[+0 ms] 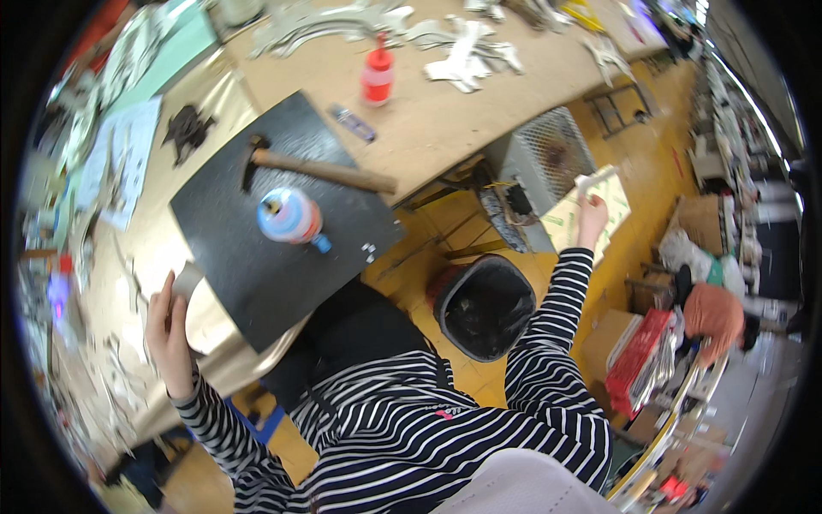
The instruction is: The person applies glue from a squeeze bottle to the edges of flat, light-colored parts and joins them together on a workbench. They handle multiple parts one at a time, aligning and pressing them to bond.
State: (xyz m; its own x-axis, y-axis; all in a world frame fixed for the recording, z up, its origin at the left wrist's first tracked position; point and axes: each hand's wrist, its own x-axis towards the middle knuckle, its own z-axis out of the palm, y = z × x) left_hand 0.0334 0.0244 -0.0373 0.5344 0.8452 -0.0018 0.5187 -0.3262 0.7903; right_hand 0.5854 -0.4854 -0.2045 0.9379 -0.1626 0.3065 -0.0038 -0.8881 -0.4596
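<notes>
My left hand (169,330) is at the near left edge of the table, its fingers closed about a thin grey curved piece (187,280); its exact kind I cannot make out. Out to the right, my right hand (592,219) pinches a small pale strip (591,182) over a cream-yellow sheet (615,204), which lies beside a metal mesh box. Between my arms a black mat (300,295) covers the table corner. On it are a hammer (330,170) with a wooden handle and a clear bottle (287,216) with a blue cap.
A red squeeze bottle (377,79) and a small cutter (353,122) are beyond the mat. White cut pieces (471,56) lie farther back. A black-lined bin (485,308) stands below, near the mesh box (552,154). Another person (713,321) is at the far right.
</notes>
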